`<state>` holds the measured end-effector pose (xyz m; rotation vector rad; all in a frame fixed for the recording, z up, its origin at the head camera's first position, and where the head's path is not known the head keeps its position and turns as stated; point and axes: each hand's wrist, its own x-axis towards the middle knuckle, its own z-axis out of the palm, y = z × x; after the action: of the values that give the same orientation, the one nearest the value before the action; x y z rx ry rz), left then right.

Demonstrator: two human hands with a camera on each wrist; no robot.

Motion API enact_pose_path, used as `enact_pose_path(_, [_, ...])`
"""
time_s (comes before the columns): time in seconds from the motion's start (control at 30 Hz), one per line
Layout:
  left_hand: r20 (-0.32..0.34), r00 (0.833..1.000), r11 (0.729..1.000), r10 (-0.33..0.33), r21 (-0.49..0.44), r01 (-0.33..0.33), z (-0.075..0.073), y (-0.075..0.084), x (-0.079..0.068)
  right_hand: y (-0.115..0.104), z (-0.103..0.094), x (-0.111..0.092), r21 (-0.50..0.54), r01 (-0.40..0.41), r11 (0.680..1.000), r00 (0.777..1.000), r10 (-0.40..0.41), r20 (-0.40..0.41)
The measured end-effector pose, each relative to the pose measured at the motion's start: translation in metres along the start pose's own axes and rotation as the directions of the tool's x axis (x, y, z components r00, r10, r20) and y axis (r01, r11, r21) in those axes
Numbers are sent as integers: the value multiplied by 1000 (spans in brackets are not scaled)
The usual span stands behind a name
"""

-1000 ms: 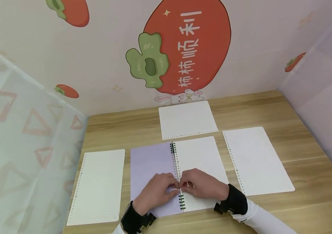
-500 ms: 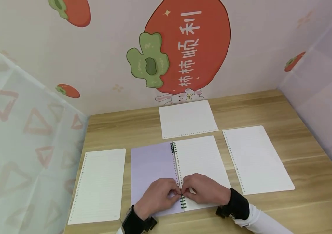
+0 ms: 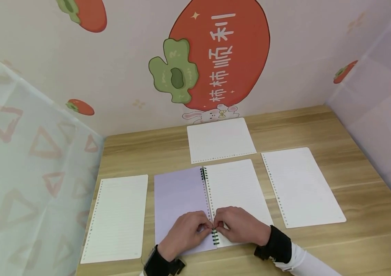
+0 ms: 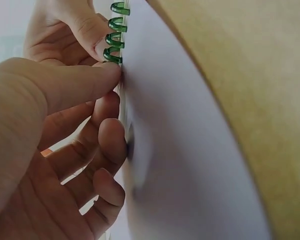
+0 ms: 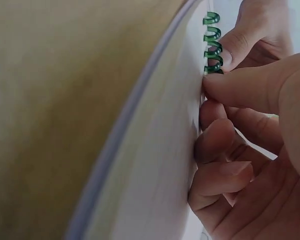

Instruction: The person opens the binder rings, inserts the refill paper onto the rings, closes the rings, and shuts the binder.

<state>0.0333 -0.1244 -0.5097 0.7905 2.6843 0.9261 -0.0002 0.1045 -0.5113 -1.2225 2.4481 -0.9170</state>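
A loose-leaf notebook lies open, with its purple cover (image 3: 178, 191) on the left and a stack of lined white pages (image 3: 231, 184) on the right. Green binding rings (image 4: 116, 24) run along the spine, closed over at the near end. My left hand (image 3: 190, 230) pinches the spine from the cover side with thumb and forefinger. From the page side my right hand (image 3: 241, 226) pinches the same spot, fingertips meeting the left ones. In the right wrist view, several green rings (image 5: 213, 34) show just beyond the thumb. The rings under the fingers are hidden.
Loose punched sheets lie around the notebook on the wooden table (image 3: 364, 199): a left sheet (image 3: 116, 218), a back sheet (image 3: 221, 140) and a right sheet (image 3: 304, 188). A printed backdrop (image 3: 123, 69) stands behind the table.
Both hands have slid a little along the spine toward the near end, mostly in the first half second. Since then they have barely moved. The loose sheets lie as before.
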Motion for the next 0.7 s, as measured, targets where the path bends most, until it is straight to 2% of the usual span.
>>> enact_pose_path(0.2, [-31, 999, 999, 24, 29, -23, 2, -1, 1, 0, 3, -1, -24, 1, 1000, 999, -2, -33])
enact_pose_path(0.43, [-78, 995, 995, 64, 80, -58, 3, -2, 1, 0, 2, 0, -50, -9, 999, 999, 8, -35])
enact_pose_path(0.6, [-105, 994, 997, 21, 81, -12, 4, 0, -1, -1, 2, -2, -56, -31, 998, 998, 29, -49])
enact_pose_path(0.7, [-116, 993, 997, 34, 72, -26, 6, 3, -6, -5, 2, -7, -35, -12, 999, 998, 10, -60])
